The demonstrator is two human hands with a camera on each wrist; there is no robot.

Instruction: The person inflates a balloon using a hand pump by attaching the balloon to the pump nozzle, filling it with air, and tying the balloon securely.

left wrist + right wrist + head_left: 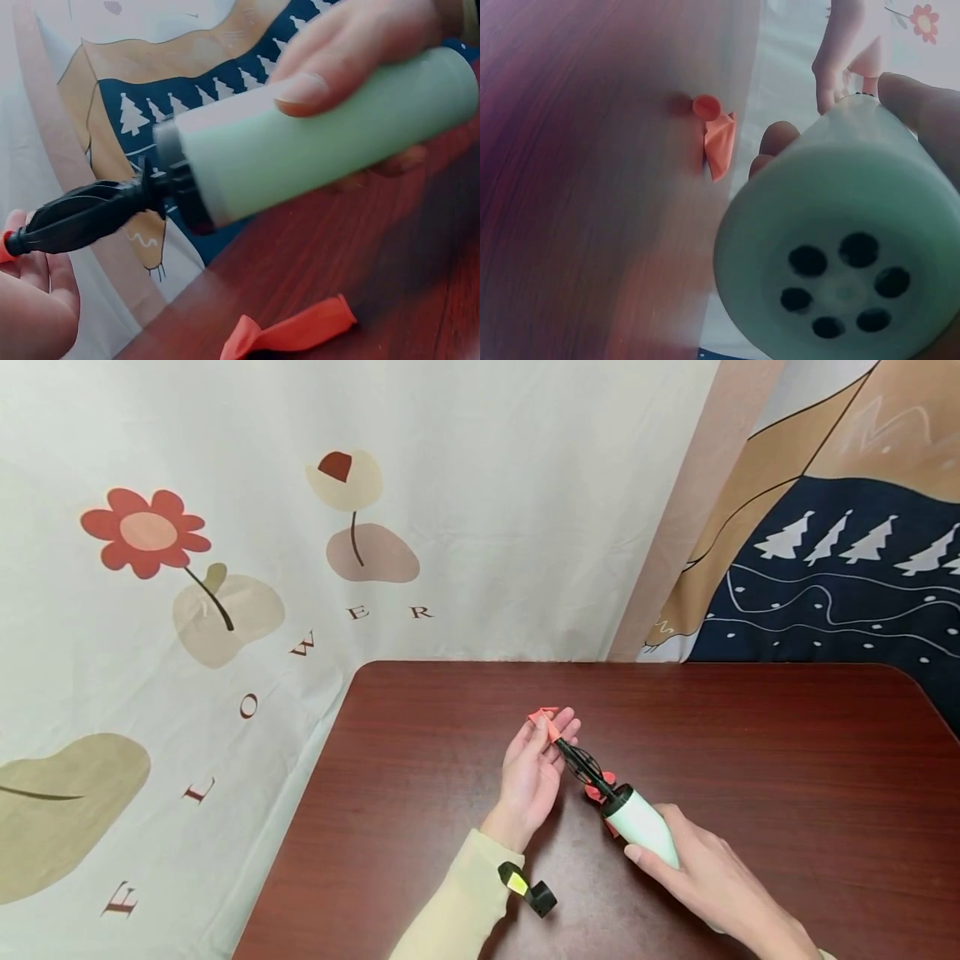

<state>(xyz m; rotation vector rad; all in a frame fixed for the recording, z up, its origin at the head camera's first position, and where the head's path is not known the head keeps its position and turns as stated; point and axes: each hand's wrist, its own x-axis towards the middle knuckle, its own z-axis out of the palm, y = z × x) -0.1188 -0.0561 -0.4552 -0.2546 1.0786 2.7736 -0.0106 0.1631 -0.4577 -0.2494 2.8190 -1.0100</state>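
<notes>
My right hand (712,864) grips the pale green barrel of a balloon pump (643,827), which slants up and left over the table. The pump's black ribbed nozzle (82,215) points at my left hand (528,777). There, thumb and fingers pinch an uninflated orange-red balloon (550,727), and the nozzle tip is at its neck. Below the pump, loose orange-red balloons (600,787) lie on the table, partly covered by the pump in the head view. The right wrist view looks onto the pump's rear end (844,292), with several dark round holes.
The dark red-brown wooden table (360,843) reaches back to a white curtain (525,510) printed with flowers and letters. At the right hangs a navy and tan cloth (840,577) with white trees. A black wrist camera (536,895) sits on my left sleeve.
</notes>
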